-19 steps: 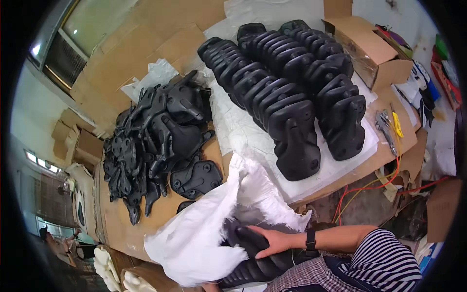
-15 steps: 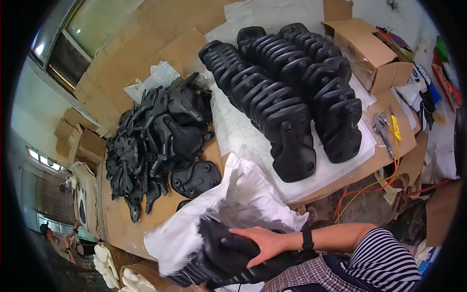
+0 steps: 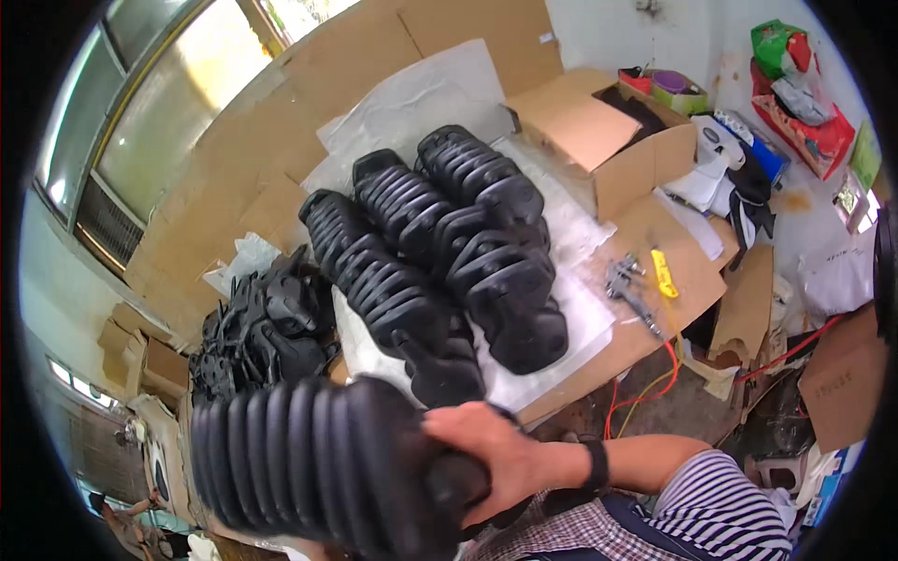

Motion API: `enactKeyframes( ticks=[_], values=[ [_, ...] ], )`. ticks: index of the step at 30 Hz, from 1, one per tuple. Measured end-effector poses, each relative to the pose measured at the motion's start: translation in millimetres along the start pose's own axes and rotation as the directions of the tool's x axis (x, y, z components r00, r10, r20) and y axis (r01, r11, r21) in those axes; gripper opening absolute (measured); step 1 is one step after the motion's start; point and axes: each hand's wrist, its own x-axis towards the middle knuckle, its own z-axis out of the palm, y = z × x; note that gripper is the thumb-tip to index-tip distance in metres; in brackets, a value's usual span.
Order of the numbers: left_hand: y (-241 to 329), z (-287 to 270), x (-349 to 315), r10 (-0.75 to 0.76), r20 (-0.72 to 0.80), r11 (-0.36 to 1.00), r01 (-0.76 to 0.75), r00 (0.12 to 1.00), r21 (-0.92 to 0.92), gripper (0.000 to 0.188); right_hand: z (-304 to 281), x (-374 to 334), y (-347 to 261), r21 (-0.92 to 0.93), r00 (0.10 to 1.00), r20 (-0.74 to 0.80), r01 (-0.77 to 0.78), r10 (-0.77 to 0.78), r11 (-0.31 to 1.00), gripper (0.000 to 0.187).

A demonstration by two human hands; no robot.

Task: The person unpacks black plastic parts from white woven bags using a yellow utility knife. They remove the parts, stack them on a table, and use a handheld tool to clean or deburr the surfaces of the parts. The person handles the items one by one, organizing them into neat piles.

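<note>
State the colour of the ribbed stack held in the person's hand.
Black, seen best in the head view: the ribbed stack gripped by the right hand.

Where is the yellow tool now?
In the head view, the yellow tool lies on the cardboard, right of the rows of black parts.

Right hand (image 3: 500,463) raised close below the head, knuckles up, fingers (image 3: 458,432) curled leftward and clamped over the end of a ribbed black rubber piece (image 3: 309,463). Wrist straight, ringed by a dark watch band (image 3: 596,465). Bare forearm (image 3: 655,460) running level from the right edge toward the middle, joined to a striped short sleeve (image 3: 730,510) at lower right. Left hand out of sight.
</note>
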Motion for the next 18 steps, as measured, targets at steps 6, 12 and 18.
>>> enactKeyframes(
  ticks=[6,12,18],
  values=[
    [29,167,11,-0.067,0.287,0.971,-0.003,0.955,0.237,0.072,-120,-112,-7,0.012,0.862,-0.297,-0.427,0.411,0.904,0.103],
    [119,303,-13,0.512,0.527,0.82,-0.204,0.679,-0.534,0.052,-208,-177,25,-0.134,0.67,-0.609,-0.614,0.424,0.778,0.105],
    [119,262,-15,0.387,0.513,0.833,-0.052,0.767,-0.551,0.05,-202,-152,50,-0.245,0.79,-0.471,-0.545,0.393,0.801,0.107]
  ],
)
